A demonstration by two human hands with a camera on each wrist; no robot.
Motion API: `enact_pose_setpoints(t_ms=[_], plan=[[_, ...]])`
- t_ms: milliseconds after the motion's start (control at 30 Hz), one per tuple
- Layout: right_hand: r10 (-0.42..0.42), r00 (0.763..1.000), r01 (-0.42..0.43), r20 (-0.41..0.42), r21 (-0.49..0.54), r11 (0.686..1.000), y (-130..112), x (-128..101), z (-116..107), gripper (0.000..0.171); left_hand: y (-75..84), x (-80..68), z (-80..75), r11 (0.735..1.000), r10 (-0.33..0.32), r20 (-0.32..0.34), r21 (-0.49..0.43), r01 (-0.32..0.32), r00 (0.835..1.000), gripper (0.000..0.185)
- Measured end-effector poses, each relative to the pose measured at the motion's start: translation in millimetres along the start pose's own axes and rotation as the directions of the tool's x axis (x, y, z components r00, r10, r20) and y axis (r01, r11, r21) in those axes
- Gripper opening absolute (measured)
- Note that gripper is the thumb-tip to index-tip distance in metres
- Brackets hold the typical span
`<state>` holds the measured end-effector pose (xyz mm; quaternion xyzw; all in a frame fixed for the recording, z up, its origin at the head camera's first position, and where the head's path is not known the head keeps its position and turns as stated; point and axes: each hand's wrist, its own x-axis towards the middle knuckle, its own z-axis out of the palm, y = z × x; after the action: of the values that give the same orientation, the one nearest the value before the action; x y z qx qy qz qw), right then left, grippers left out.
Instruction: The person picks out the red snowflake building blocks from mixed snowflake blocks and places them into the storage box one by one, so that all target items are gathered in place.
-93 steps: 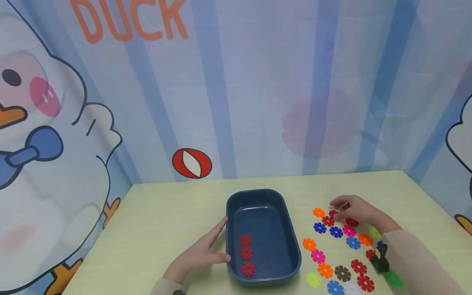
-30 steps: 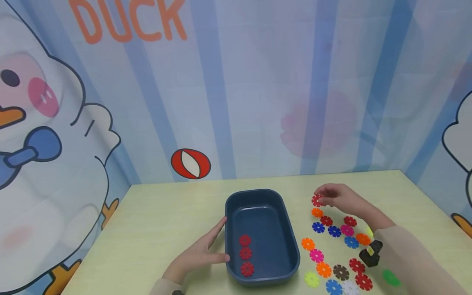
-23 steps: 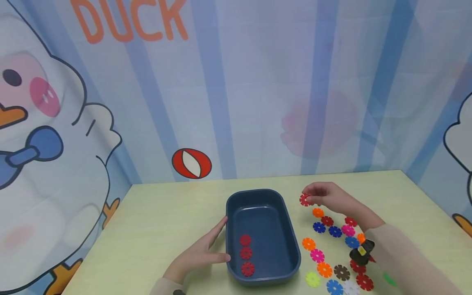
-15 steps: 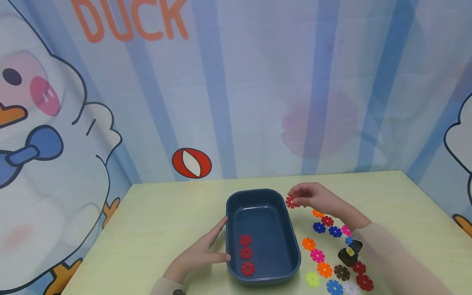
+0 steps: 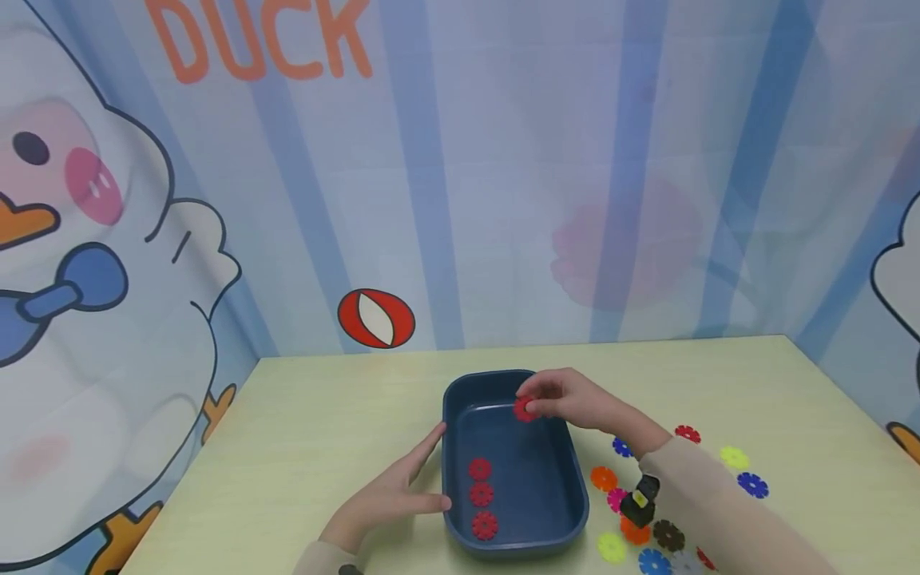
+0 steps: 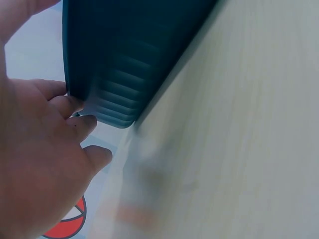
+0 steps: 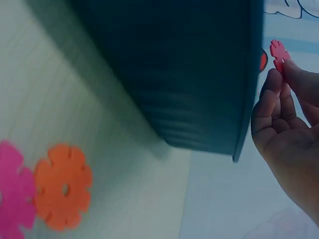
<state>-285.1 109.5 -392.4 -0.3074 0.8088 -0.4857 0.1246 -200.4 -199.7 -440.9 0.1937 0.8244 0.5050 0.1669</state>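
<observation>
A deep blue plastic tray (image 5: 528,487) stands on the table with three red snowflake discs (image 5: 481,494) lined up along its left side. My left hand (image 5: 391,495) rests against the tray's left side, thumb and fingers spread; the left wrist view has its fingertips at the tray wall. Over the far right part of the tray, my right hand (image 5: 575,399) pinches another red snowflake disc (image 5: 525,409) between thumb and fingers. That disc shows above the rim in the right wrist view (image 7: 279,55).
Right of the tray lie loose snowflake discs: orange (image 5: 604,479), brown (image 5: 668,535), yellow-green (image 5: 612,548), dark blue (image 5: 752,485) and red (image 5: 688,434) among them. The right sleeve (image 5: 719,495) hides some. A printed duck backdrop (image 5: 503,200) rises behind the table (image 5: 345,399).
My right hand picked a red snowflake disc from the scattered ones and carried it left, from beside the tray to over it. The left hand and tray stayed put.
</observation>
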Motion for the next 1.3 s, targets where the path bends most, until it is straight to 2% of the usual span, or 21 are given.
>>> enact_pose_setpoints(t_ms=[133,300,533,933,1300], plan=[[-0.013,0.999,0.012,0.031,0.009,1.000,0.7,6.4,8.7,0.023,0.1,0.5,0.4,1.000,-0.015,-0.001,0.007,0.015,1.000,0.094],[-0.006,1.000,0.006,0.026,0.006,1.000,3.2,13.8,15.8,0.023,0.0,0.2,0.2,1.000,-0.027,-0.001,0.003,0.027,1.000,0.094],[-0.005,0.999,0.007,0.038,-0.042,0.999,3.9,23.6,24.1,0.025,1.2,-0.3,-0.1,1.000,-0.022,0.002,-0.010,0.022,1.000,0.094],[0.030,0.994,-0.019,0.102,-0.107,0.994,1.7,34.9,39.3,0.022,2.3,0.0,0.3,1.000,-0.025,0.004,0.003,0.025,1.000,0.094],[0.112,0.985,-0.098,0.130,-0.109,0.989,5.2,39.8,49.1,0.021,1.4,0.7,0.4,1.000,-0.021,0.005,0.011,0.021,1.000,0.094]])
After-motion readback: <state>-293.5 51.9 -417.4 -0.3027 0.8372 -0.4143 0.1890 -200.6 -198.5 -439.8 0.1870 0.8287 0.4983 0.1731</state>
